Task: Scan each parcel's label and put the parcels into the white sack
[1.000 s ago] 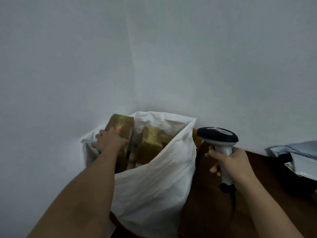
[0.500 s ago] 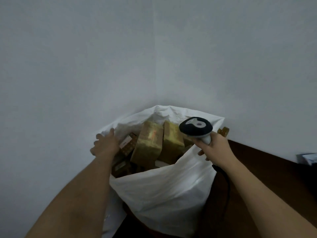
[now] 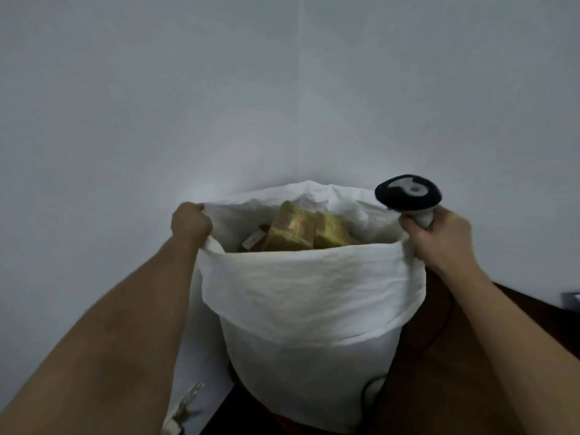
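Observation:
The white sack (image 3: pixel 310 296) stands in a wall corner with its mouth pulled wide. Inside it lie several brown taped parcels (image 3: pixel 293 232), one with a white label showing at the left. My left hand (image 3: pixel 190 222) is closed on the sack's left rim. My right hand (image 3: pixel 439 240) holds the black-headed barcode scanner (image 3: pixel 408 194) by its grey handle and also pinches the sack's right rim against it. The near wall of the sack hides the lower parcels.
Grey walls meet in a corner right behind the sack. A dark brown surface (image 3: pixel 439 387) lies under and to the right of it, with the scanner's cable (image 3: pixel 370 390) trailing down. A grey mailer edge (image 3: pixel 571 299) shows at far right.
The parcel my left hand held has dropped into the sack. Both hands have since moved to the sack's rim and pulled its mouth wide; the view has swung to centre on the sack.

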